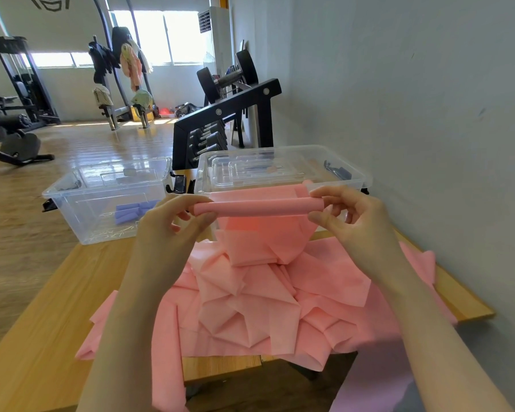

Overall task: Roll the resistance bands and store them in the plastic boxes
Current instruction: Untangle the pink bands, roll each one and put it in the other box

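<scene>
A pink resistance band (259, 208) is partly wound into a tight roll held up above the wooden table (57, 307). My left hand (173, 221) pinches the roll's left end and my right hand (348, 217) pinches its right end. The unrolled length hangs from the roll and lies crumpled in folds (250, 304) on the table below. Two clear plastic boxes stand at the table's far edge: the left box (72, 203) holds purple rolled bands (133, 211), and the right box (351, 171) sits behind the roll with a clear lid lying in it.
A grey wall (428, 114) runs close along the right side. Behind the boxes stands a black dumbbell rack (229, 114). Gym machines (15, 99) stand on the wooden floor at the left. A purple band (369, 391) lies at the lower right.
</scene>
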